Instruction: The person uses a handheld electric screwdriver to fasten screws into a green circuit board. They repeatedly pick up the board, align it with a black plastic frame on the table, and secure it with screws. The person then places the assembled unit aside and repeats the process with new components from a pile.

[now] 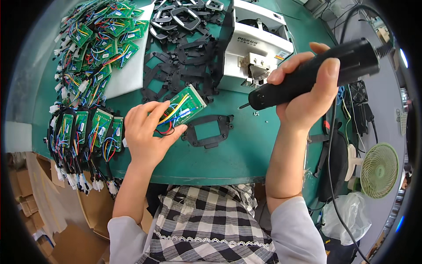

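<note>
My left hand [148, 127] is closed on a green circuit board [190, 105] with yellow, blue, red and black wires, holding it tilted above the bench. Just right of that hand a black plastic frame [208, 130] with a rectangular opening lies flat on the green mat. In my right hand [307, 88] is a black electric screwdriver [314, 75], gripped round its body and raised off the bench. Its bit points left, apart from the frame. A few tiny screws [256, 113] lie on the mat below the bit.
A white screw feeder machine [257, 42] stands at the back. Left of it are piled black frames [184, 61] and a heap of wired boards [101, 44] on white foam [127, 77]. Boards on frames [101, 127] line the left edge. A green fan [380, 170] stands right.
</note>
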A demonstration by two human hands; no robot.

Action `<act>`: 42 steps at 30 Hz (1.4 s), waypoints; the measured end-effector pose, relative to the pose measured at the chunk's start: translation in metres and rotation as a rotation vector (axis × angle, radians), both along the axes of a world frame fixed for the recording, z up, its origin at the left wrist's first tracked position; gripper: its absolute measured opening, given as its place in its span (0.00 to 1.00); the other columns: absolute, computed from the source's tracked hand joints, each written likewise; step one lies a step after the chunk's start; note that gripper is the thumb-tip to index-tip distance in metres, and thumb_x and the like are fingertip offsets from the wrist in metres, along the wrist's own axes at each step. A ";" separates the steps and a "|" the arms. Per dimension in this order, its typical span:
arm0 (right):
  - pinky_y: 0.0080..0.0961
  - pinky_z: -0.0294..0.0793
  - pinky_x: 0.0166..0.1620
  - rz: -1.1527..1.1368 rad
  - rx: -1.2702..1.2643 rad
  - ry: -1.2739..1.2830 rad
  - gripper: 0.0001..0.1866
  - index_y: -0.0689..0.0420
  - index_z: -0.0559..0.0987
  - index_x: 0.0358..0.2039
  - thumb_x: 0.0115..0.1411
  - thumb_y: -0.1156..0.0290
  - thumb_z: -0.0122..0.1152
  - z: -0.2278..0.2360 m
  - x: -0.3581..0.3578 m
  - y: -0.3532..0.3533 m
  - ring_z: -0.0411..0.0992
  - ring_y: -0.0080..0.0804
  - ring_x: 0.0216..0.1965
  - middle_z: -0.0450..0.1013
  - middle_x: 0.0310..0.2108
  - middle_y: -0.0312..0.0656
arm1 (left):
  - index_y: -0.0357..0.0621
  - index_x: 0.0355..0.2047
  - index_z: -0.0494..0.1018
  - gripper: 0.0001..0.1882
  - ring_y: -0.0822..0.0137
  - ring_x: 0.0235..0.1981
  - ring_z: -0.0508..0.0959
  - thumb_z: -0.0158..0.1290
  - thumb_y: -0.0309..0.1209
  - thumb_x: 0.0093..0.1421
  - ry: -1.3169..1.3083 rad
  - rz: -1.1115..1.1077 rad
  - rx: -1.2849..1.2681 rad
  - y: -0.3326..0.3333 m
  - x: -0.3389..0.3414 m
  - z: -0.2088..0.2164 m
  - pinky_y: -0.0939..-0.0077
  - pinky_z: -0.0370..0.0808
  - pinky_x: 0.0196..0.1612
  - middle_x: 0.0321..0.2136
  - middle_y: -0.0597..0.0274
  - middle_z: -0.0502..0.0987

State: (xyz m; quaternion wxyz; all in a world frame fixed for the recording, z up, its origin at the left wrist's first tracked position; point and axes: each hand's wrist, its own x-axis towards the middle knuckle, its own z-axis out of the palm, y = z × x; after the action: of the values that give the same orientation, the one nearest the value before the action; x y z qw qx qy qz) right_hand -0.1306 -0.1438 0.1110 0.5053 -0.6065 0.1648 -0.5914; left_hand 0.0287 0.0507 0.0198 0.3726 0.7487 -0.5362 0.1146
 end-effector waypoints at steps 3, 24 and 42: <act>0.22 0.69 0.16 -0.041 0.020 -0.119 0.32 0.71 0.63 0.42 0.58 0.50 0.58 -0.005 0.000 0.001 0.68 0.30 0.11 0.69 0.15 0.44 | 0.44 0.38 0.78 0.26 0.62 0.38 0.74 0.69 0.39 0.37 -0.056 -0.155 0.081 -0.004 -0.013 0.001 0.59 0.67 0.51 0.36 0.65 0.75; 0.24 0.70 0.18 0.042 -0.085 0.057 0.32 0.70 0.63 0.45 0.58 0.51 0.58 -0.032 0.014 0.028 0.69 0.32 0.14 0.70 0.19 0.48 | 0.48 0.39 0.77 0.27 0.63 0.41 0.75 0.70 0.35 0.35 0.089 -0.270 0.250 -0.010 -0.031 -0.009 0.52 0.58 0.62 0.37 0.66 0.74; 0.17 0.65 0.17 0.140 -0.196 0.112 0.37 0.72 0.65 0.45 0.56 0.45 0.59 -0.048 0.028 0.028 0.68 0.24 0.12 0.69 0.16 0.41 | 0.45 0.41 0.76 0.29 0.58 0.41 0.72 0.70 0.34 0.36 0.189 -0.280 0.288 -0.012 -0.031 -0.007 0.62 0.69 0.45 0.40 0.63 0.73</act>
State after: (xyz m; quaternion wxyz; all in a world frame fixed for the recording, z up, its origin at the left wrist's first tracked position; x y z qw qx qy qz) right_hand -0.1029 -0.1160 0.0629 0.4737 -0.6952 0.0914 -0.5329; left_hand -0.0028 0.0389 0.0124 0.3228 0.7198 -0.6084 -0.0868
